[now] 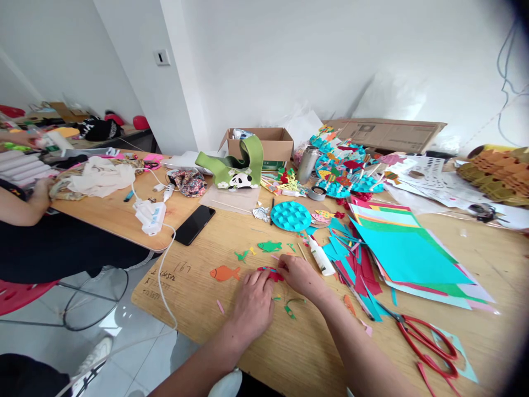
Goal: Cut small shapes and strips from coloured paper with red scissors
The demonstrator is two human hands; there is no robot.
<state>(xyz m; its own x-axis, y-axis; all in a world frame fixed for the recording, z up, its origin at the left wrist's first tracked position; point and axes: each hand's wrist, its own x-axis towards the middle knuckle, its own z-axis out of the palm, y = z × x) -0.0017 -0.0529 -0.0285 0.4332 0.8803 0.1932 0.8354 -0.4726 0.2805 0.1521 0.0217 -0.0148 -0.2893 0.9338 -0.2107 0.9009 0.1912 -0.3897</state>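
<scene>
A red paper cut-out with small blue bits (276, 274) lies on the wooden table, partly covered by my fingers. My left hand (255, 295) holds it down against the tabletop, fingers close together. At its upper right edge, my right hand (300, 274) has bent fingertips pressed together; whatever is between them is hidden. An orange paper fish (224, 273) lies left of my hands, and a green paper fish (269, 246) lies beyond them. Green scraps (290, 311) are scattered nearer to me. A white glue bottle (321, 257) lies just past my right hand.
Red-handled scissors (430, 342) lie at the right, below stacked coloured paper (413, 248). A phone (194, 225), power strip (151, 218) and trailing cable occupy the left. Farther back are a blue paper disc (291, 215), green panda bag (239, 171) and flask (308, 164). Another person's arm (25, 204) is at far left.
</scene>
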